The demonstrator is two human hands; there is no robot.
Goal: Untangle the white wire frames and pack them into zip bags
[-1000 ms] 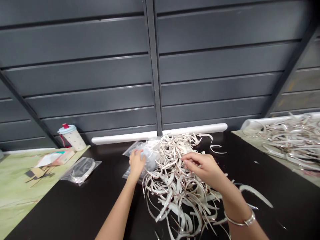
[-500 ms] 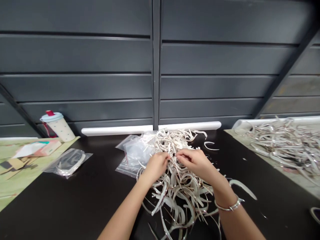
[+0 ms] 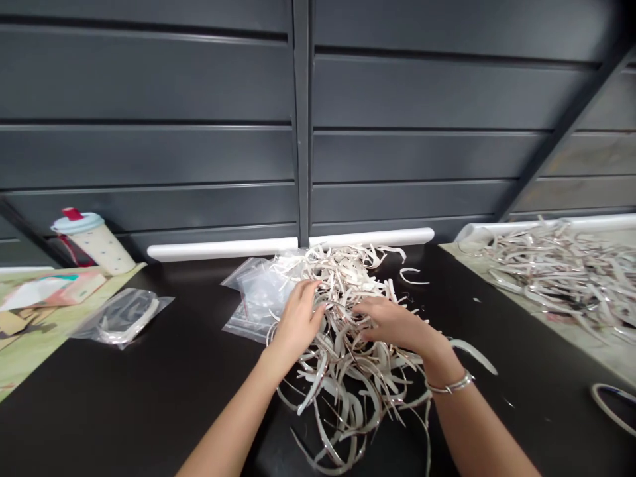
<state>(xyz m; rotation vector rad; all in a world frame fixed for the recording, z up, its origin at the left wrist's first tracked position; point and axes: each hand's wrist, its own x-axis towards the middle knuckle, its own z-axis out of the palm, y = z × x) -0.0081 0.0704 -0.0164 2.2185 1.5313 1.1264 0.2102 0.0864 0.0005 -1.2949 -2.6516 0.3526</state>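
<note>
A tangled heap of thin curved strips (image 3: pixel 342 391), white with shiny metallic edges, lies in front of me. Over its left side is my left hand (image 3: pixel 299 313), thumb and fingers apart. My right hand (image 3: pixel 390 323) hovers above the heap's right side with its fingers loosely curved and spread. Neither hand visibly grips a strip, though the strips right behind the fingertips are partly hidden. Clear plastic zip bags (image 3: pixel 261 291) lie just behind and left of my left hand.
On the dark table (image 3: pixel 124 411), a clear bag (image 3: pixel 122 318) with a curved white band sits left. A tumbler (image 3: pixel 99 242) stands at the back left near a pink box (image 3: pixel 82 288). Another heap of strips (image 3: pixel 571 271) lies right. White padding (image 3: pixel 223 249) runs along the grey wall.
My hands have moved apart from their pinch near each other, and the fingers have opened. The view has shifted slightly, so everything sits a little higher and further left.
</note>
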